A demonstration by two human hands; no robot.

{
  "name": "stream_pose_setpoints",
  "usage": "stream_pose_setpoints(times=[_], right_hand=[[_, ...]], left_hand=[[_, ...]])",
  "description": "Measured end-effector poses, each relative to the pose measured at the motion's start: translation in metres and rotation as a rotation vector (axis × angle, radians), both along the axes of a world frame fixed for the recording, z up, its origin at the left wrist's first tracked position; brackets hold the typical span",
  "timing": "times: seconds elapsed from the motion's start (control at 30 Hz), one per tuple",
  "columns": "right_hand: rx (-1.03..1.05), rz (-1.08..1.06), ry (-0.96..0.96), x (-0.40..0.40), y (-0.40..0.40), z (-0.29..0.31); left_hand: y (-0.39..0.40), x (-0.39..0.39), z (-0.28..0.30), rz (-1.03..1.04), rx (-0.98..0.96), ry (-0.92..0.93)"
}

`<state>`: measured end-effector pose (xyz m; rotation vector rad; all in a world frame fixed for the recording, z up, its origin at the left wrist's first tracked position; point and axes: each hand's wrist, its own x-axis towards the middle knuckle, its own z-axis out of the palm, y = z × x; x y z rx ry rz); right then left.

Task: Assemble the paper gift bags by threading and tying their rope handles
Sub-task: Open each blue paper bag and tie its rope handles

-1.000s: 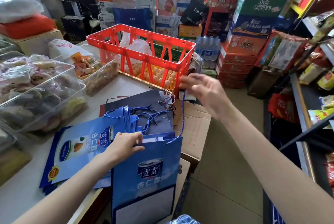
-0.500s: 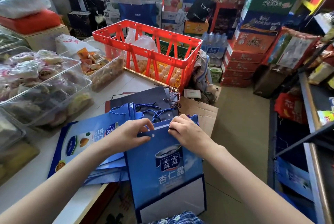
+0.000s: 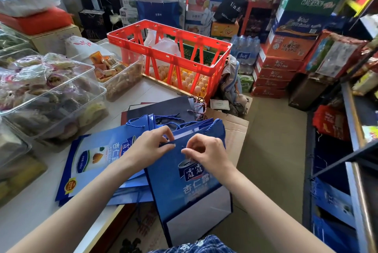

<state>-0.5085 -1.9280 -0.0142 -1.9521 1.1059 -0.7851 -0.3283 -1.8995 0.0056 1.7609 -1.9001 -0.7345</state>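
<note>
At the lower middle of the frame, a blue paper bag (image 3: 190,187) hangs off the table (image 3: 26,212) edge. The left hand (image 3: 148,147) pinches its top rim, fingers clamped on the paper. The right hand (image 3: 206,153) pinches the blue rope (image 3: 183,148) at the bag's front.

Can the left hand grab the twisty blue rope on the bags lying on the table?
Probably yes. The left hand pinches the blue bag's top edge, and the rope handle lies just beyond it on the flat bags, uncovered. It would have to let go first.
</note>
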Motion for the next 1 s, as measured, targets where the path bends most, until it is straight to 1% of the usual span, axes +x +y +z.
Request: stream_pose_setpoints(times=[0.13, 0.27, 0.5, 0.67, 0.83, 0.93, 1.0], right_hand=[[0.023, 0.015, -0.073, 0.002, 0.001, 0.001], [0.025, 0.024, -0.074, 0.003, 0.001, 0.002], [-0.023, 0.080, 0.005, 0.007, 0.002, 0.005], [-0.029, 0.109, 0.093, 0.008, 0.001, 0.006], [-0.035, 0.046, 0.141, 0.013, 0.006, 0.009], [0.024, 0.022, 0.104, 0.016, 0.010, 0.009], [0.101, 0.078, 0.077, 0.014, 0.011, 0.009]], left_hand=[[0.002, 0.000, 0.003, -0.023, 0.024, 0.082], [0.004, 0.000, 0.004, -0.043, 0.047, 0.124], [0.006, 0.001, 0.003, -0.073, 0.049, 0.109], [0.006, 0.005, 0.000, -0.054, 0.064, 0.118], [0.006, -0.001, 0.003, -0.044, 0.015, 0.043], [0.005, -0.003, 0.000, -0.014, -0.010, 0.007], [0.008, -0.003, -0.001, -0.040, 0.019, 0.009]])
